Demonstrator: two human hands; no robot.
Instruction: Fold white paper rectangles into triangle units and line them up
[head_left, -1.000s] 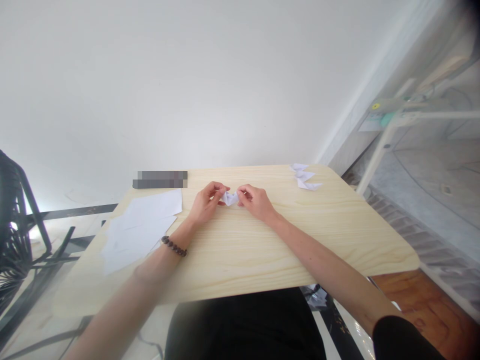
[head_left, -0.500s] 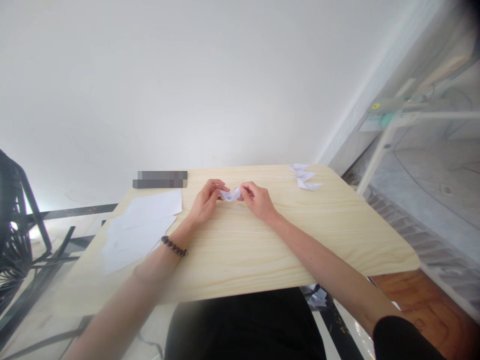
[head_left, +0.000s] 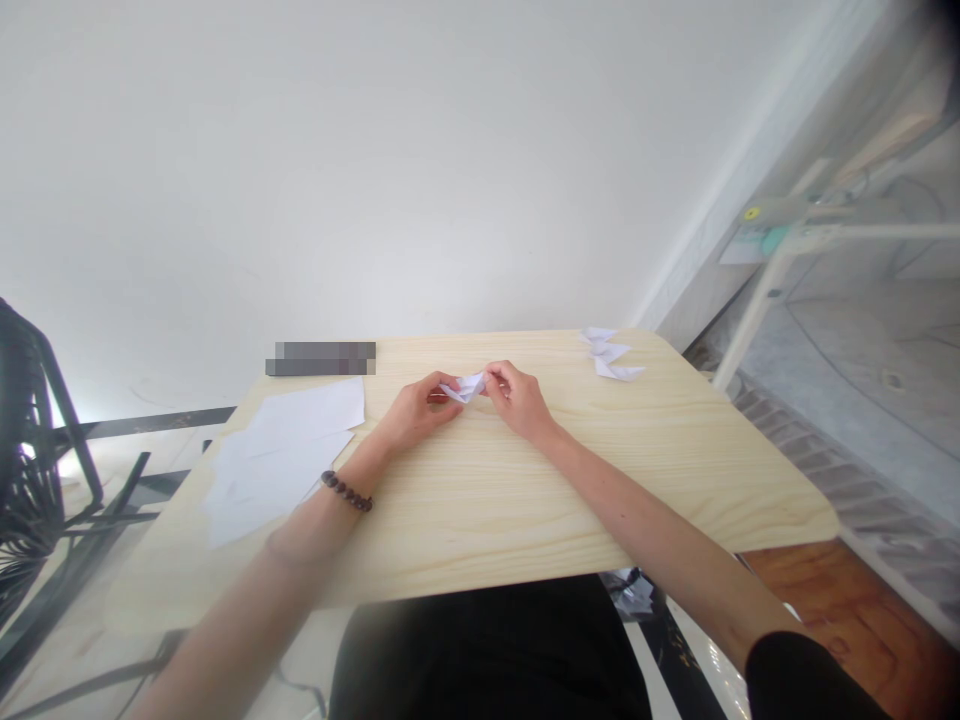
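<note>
A small white folded paper boat (head_left: 466, 388) is held between my two hands above the middle of the table. My right hand (head_left: 516, 397) pinches its right end between thumb and fingertips. My left hand (head_left: 416, 412) has its fingers on the boat's left end, while its thumb reaches out lower, beneath the near edge. The boat's middle shows between the hands, but its tips are partly hidden by my fingers. A dark beaded bracelet (head_left: 346, 491) circles my left wrist.
Several white paper sheets (head_left: 289, 455) overlap on the table's left side. A pixelated dark object (head_left: 321, 359) lies behind them. Folded white paper pieces (head_left: 619, 371) stand in a row at the back right of the wooden table (head_left: 480, 510). The wall borders the far edge.
My left thumb has moved away from the boat's left end to below it, and the left hand has turned. The boat has shifted slightly right and tilted; the right hand barely moved.
</note>
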